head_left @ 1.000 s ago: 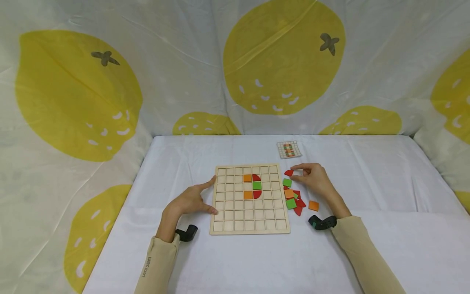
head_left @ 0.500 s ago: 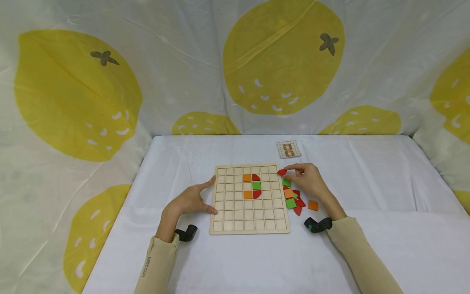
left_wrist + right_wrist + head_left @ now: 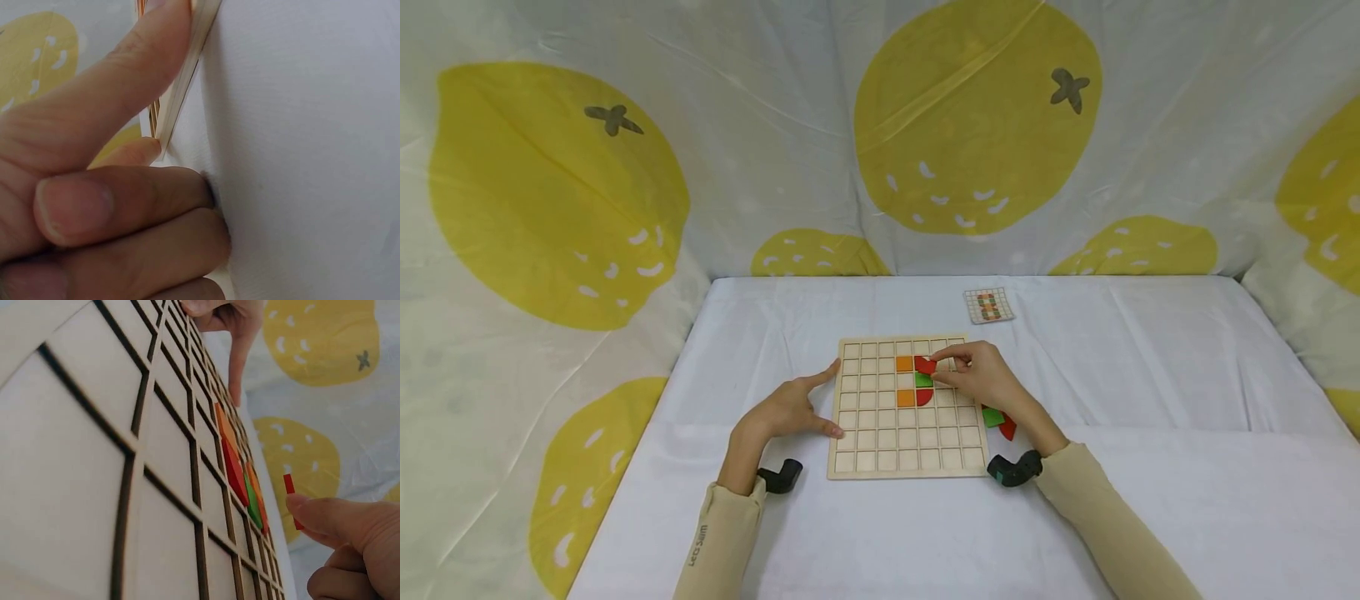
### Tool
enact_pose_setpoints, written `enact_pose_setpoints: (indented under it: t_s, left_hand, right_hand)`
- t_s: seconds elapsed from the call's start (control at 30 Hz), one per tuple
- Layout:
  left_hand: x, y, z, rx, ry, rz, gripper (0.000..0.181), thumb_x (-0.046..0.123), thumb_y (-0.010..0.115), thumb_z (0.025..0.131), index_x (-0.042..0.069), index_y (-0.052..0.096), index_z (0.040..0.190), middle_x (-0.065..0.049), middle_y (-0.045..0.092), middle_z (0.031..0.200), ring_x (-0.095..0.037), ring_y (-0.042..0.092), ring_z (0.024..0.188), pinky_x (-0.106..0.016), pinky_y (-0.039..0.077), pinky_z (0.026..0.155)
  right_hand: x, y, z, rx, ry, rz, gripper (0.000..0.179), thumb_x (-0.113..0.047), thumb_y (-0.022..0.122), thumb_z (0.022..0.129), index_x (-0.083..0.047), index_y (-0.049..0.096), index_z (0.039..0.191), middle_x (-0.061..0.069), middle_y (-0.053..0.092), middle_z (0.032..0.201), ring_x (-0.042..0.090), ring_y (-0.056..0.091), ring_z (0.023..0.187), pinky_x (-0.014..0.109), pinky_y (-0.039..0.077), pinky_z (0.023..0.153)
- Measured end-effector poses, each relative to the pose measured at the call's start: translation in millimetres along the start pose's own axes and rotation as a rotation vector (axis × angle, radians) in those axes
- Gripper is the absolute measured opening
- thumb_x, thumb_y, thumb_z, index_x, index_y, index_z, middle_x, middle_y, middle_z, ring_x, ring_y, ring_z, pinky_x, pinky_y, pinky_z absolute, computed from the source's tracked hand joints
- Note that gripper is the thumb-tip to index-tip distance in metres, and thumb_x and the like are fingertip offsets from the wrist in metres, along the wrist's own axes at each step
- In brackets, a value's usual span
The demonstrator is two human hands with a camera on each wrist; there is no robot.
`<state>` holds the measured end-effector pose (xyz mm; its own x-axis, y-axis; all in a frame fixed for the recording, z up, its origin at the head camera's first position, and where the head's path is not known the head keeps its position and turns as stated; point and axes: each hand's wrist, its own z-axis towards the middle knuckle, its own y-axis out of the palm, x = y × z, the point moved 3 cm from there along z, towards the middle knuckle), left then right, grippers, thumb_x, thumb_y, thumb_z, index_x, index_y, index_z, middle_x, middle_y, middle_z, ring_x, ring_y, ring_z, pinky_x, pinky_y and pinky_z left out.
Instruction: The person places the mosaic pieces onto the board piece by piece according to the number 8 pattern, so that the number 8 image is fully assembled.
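A square wooden grid board (image 3: 910, 476) lies on the white cloth. My left hand (image 3: 786, 408) steadies its left edge, thumb and index finger spread against the side; in the left wrist view the other fingers (image 3: 144, 240) are curled on the cloth. Between thumb and index finger, my right hand (image 3: 981, 373) pinches a red quarter-circle tile (image 3: 289, 484), raised over the board. Orange squares (image 3: 904, 363), a green square (image 3: 922, 381) and a red quarter-circle (image 3: 924, 397) sit in the grid's cells. In the head view the held tile overlaps the upper red one.
Right of the board is a pile of loose tiles, including a green square (image 3: 992, 417) and a red tile (image 3: 1008, 429), partly hidden by my right arm. A small card (image 3: 988, 306) printed with a coloured grid pattern lies behind the board. Lemon-print cloth hangs at the back.
My right hand has moved left from beside the pile to over the board, carrying the red quarter-circle tile. My left hand has stayed at the board's edge.
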<state>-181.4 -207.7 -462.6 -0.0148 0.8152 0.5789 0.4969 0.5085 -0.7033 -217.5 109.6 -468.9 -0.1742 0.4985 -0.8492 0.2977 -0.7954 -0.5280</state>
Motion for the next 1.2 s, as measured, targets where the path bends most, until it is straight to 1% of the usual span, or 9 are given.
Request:
enact_pose_setpoints:
  t_s: [0.27, 0.4, 0.53, 0.6, 0.67, 0.7, 0.77, 0.9, 1.2]
  left_hand:
    - [-1.9, 1.1, 1.7, 0.005, -0.001, -0.01, 0.12, 0.039, 0.096, 0.07, 0.031, 0.023, 0.165, 0.001, 0.045, 0.074, -0.017, 0.045, 0.07, -0.032, 0.043, 0.078]
    - [-1.5, 1.0, 1.9, 0.004, -0.001, -0.009, 0.12, 0.039, 0.096, 0.069, 0.031, 0.023, 0.165, 0.001, 0.046, 0.075, -0.017, 0.045, 0.071, -0.033, 0.043, 0.078]
    - [-1.1, 1.0, 1.5, 0.004, -0.004, 0.003, 0.121, 0.04, 0.096, 0.069, 0.031, 0.023, 0.165, -0.008, 0.061, 0.088, -0.018, 0.05, 0.075, -0.039, 0.047, 0.087]
    - [-0.9, 1.0, 1.2, 0.008, 0.001, 0.008, 0.121, 0.04, 0.096, 0.069, 0.03, 0.023, 0.165, -0.017, 0.069, 0.109, -0.019, 0.054, 0.078, -0.043, 0.048, 0.094]
    - [-1.0, 1.0, 1.2, 0.012, 0.006, 0.011, 0.121, 0.04, 0.096, 0.07, 0.03, 0.023, 0.165, -0.024, 0.066, 0.128, -0.019, 0.055, 0.079, -0.046, 0.048, 0.097]
    - [-1.0, 1.1, 1.2, 0.013, 0.008, 0.011, 0.121, 0.04, 0.096, 0.07, 0.029, 0.023, 0.165, -0.024, 0.065, 0.13, -0.019, 0.055, 0.079, -0.046, 0.048, 0.097]
    - [-0.8, 1.1, 1.6, 0.013, 0.011, 0.011, 0.12, 0.039, 0.096, 0.07, 0.029, 0.023, 0.165, -0.022, 0.066, 0.123, -0.018, 0.053, 0.076, -0.043, 0.049, 0.093]
    - [-0.1, 1.1, 1.3, 0.01, 0.007, 0.009, 0.12, 0.038, 0.096, 0.07, 0.03, 0.024, 0.165, -0.008, 0.061, 0.089, -0.017, 0.049, 0.071, -0.038, 0.046, 0.086]
    - [0.5, 0.6, 0.2, 0.008, 0.015, 0.007, 0.12, 0.038, 0.096, 0.071, 0.028, 0.023, 0.166, -0.009, 0.061, 0.084, -0.016, 0.048, 0.07, -0.039, 0.046, 0.089]
  right_hand:
    - [-13, 22, 23.0, -0.013, -0.016, 0.0, 0.026, -0.021, 0.082, 0.09, -0.01, 0.08, 0.114, -0.005, 0.033, 0.056, 0.012, 0.029, 0.052, 0.023, 0.025, 0.053]
    - [-16, 35, 33.9, -0.019, -0.022, -0.03, 0.027, -0.022, 0.082, 0.09, -0.01, 0.08, 0.114, -0.004, 0.037, 0.057, 0.011, 0.032, 0.054, 0.023, 0.027, 0.055]
    - [-18, 44, 40.3, -0.025, -0.018, -0.047, 0.027, -0.023, 0.082, 0.09, -0.01, 0.08, 0.114, -0.003, 0.039, 0.058, 0.011, 0.035, 0.054, 0.023, 0.029, 0.054]
    - [-19, 47, 42.0, -0.032, -0.02, -0.05, 0.027, -0.023, 0.082, 0.09, -0.01, 0.08, 0.114, -0.003, 0.04, 0.059, 0.011, 0.035, 0.053, 0.023, 0.029, 0.053]
    - [-19, 49, 43.2, -0.038, -0.027, -0.053, 0.028, -0.022, 0.082, 0.091, -0.01, 0.079, 0.116, -0.003, 0.04, 0.059, 0.011, 0.036, 0.053, 0.023, 0.029, 0.052]
    - [-19, 50, 43.6, -0.041, -0.032, -0.053, 0.028, -0.021, 0.081, 0.091, -0.01, 0.079, 0.116, -0.003, 0.04, 0.059, 0.011, 0.036, 0.053, 0.023, 0.029, 0.052]
    - [-18, 51, 43.9, -0.042, -0.038, -0.055, 0.029, -0.021, 0.081, 0.09, -0.009, 0.079, 0.117, -0.003, 0.04, 0.06, 0.011, 0.036, 0.053, 0.023, 0.029, 0.052]
    - [-18, 52, 44.2, -0.04, -0.046, -0.051, 0.03, -0.02, 0.082, 0.09, -0.009, 0.079, 0.117, -0.004, 0.038, 0.059, 0.011, 0.035, 0.053, 0.023, 0.028, 0.052]
    - [-18, 53, 45.1, -0.031, -0.035, -0.054, 0.026, -0.02, 0.082, 0.09, -0.012, 0.08, 0.114, -0.003, 0.042, 0.059, 0.011, 0.038, 0.051, 0.023, 0.03, 0.049]
